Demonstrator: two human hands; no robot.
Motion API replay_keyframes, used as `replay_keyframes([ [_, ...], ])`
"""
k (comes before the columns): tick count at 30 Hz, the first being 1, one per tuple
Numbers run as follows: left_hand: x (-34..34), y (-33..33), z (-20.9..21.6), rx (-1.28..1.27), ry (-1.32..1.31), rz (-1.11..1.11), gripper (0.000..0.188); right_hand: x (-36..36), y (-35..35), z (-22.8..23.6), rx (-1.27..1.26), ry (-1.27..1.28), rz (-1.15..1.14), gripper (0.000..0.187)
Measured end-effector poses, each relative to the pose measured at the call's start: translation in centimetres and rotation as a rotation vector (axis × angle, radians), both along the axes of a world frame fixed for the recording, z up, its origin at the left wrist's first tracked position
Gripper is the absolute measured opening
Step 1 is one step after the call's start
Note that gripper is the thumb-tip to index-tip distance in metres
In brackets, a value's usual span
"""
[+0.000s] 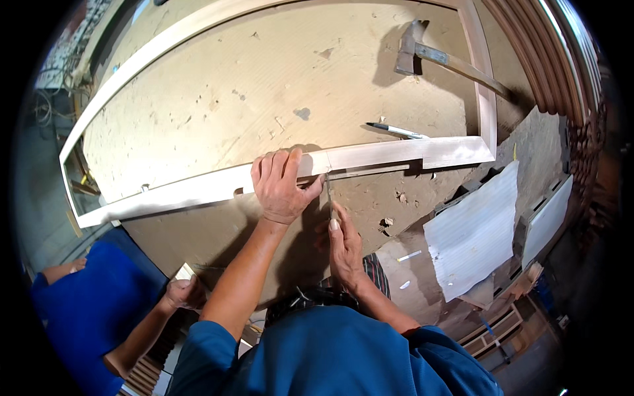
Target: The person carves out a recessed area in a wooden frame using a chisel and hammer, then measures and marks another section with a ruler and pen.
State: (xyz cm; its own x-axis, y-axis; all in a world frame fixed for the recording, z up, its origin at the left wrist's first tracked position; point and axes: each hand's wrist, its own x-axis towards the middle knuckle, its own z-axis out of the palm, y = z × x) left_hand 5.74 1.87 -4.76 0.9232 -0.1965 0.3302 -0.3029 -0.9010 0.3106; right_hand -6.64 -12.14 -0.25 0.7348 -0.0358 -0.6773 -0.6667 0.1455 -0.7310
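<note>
A long pale wooden frame point(389, 152) lies across the worktable, its near rail running in front of me. My left hand point(279, 188) is closed over that rail, fingers on top and thumb toward a joint in the wood. Below the rail, my right hand point(345, 249) grips a thin, narrow tool point(328, 188). The tool stands nearly straight away from me, its far end at the rail's near edge beside my left thumb. It shows edge-on, so its exact kind is unclear.
Inside the frame lie a hatchet-like hammer point(449, 61), its handle crossing the right rail, and a pen point(396, 130). A co-worker in blue point(99, 310) is at lower left. White sheets point(472, 231) and stacked brown slats point(528, 53) are on the right.
</note>
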Motion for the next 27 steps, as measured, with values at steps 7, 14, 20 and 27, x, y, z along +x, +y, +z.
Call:
replay_keyframes([
  [7,0.1,-0.2,0.0,0.059,0.027,0.001,0.06,-1.8,-0.6,-0.1,0.235,-0.036,-0.104,0.051],
  [14,0.1,0.1,-0.1,0.04,0.021,-0.002,0.06,-3.8,-2.3,0.4,0.126,-0.13,0.148,0.059],
  [20,0.0,-0.1,-0.4,0.047,0.005,-0.029,0.063,-5.8,-3.3,-0.2,0.23,0.008,0.168,0.065],
  [27,-0.3,-0.1,-0.2,0.033,0.036,-0.029,0.064,-10.3,-2.5,-1.9,0.127,-0.092,0.14,0.064],
])
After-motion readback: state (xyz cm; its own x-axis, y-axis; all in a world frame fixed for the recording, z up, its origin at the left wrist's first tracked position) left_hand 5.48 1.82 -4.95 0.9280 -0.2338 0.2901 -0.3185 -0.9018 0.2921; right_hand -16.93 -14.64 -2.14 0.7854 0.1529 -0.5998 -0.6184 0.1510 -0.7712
